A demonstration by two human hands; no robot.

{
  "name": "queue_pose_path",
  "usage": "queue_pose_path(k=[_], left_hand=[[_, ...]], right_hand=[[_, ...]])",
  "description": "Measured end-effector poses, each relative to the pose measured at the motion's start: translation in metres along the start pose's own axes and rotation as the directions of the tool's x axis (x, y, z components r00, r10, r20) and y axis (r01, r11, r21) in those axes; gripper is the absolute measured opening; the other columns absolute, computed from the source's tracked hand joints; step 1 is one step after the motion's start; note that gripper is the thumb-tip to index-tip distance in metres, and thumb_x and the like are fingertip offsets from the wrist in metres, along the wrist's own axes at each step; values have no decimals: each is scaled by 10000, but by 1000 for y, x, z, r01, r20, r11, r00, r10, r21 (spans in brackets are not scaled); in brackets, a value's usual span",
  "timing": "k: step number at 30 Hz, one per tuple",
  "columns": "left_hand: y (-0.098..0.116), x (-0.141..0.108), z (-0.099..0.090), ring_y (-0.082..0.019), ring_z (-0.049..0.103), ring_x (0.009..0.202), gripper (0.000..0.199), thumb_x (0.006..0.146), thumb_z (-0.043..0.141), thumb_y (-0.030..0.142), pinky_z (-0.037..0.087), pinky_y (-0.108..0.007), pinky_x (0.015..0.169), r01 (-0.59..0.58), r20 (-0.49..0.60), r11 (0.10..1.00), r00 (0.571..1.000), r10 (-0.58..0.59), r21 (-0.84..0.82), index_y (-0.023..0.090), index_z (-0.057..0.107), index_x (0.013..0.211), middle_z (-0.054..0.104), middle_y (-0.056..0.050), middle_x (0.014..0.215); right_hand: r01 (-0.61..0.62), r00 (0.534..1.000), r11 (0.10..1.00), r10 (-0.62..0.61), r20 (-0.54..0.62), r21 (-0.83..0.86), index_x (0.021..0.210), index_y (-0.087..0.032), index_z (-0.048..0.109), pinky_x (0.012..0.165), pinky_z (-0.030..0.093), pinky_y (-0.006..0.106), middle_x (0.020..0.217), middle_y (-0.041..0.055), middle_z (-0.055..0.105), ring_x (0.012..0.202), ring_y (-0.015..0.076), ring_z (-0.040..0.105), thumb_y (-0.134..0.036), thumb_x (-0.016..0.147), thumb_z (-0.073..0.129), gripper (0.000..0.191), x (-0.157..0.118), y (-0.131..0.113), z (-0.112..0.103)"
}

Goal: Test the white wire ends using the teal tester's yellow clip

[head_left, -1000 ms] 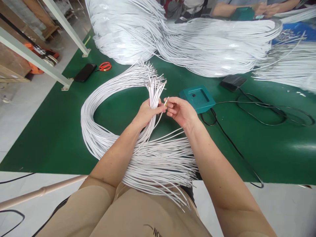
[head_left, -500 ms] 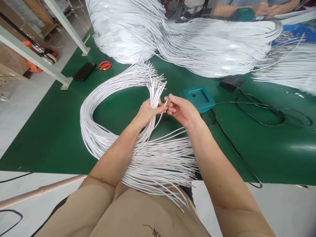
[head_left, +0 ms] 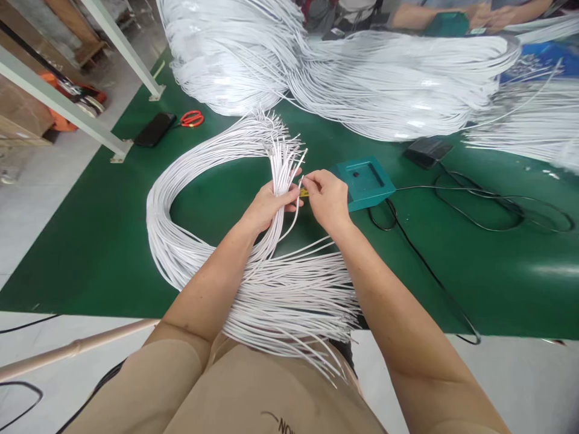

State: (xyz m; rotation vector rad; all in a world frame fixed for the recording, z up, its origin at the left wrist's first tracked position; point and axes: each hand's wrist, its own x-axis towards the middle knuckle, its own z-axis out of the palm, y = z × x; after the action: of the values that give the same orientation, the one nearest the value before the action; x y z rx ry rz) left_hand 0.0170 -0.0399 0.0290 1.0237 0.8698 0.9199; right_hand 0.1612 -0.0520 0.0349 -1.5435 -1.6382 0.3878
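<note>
My left hand is wrapped round a bunch of white cables, their ends standing up above the thumb. Just to its right, the fingers of my right hand are pinched together close to the end of one cable; what lies between the fingertips is too small to make out. A small yellow thing shows between the two hands. More white cables curve in a loop on the green table, and loose cable ends fan out under my forearms.
A teal tray sits right of my right hand. Behind are large cable piles, a black device and black cords. Red-handled scissors and a phone lie at the left. Another person's hands are at the back.
My right hand has turned over, its back now facing up, and its fingers have drawn in to a pinch by the cable. My left hand has hardly moved.
</note>
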Motion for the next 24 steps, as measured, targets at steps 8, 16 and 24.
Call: queue_pose_path(k=[8, 16, 24], left_hand=[[-8, 8, -8, -91, 653, 628, 483, 699, 741, 127, 452, -157, 515, 46, -80, 996, 996, -39, 78, 114, 601, 1162, 605, 17, 719], [-12, 12, -10, -136, 696, 628, 475, 699, 755, 151, 469, -179, 518, 55, -171, 964, 985, -11, 259, 103, 599, 1145, 633, 5, 714], [-13, 14, -11, -138, 691, 604, 442, 672, 746, 144, 483, -184, 518, 70, -204, 929, 979, 6, 363, 98, 609, 1089, 666, -14, 722]], right_hand=[[491, 871, 749, -411, 269, -446, 909, -143, 639, 740, 365, 348, 932, 114, 638, 860, 239, 521, -199, 942, 385, 262, 7, 18, -2], [514, 828, 658, -212, 520, -550, 1038, -124, 626, 996, 291, 420, 909, 124, 695, 918, 261, 568, -135, 824, 540, 231, 22, 30, -17], [599, 796, 502, -284, 535, -624, 1056, -50, 654, 916, 295, 408, 1063, 178, 617, 983, 291, 490, -117, 903, 377, 324, 16, 26, -11]])
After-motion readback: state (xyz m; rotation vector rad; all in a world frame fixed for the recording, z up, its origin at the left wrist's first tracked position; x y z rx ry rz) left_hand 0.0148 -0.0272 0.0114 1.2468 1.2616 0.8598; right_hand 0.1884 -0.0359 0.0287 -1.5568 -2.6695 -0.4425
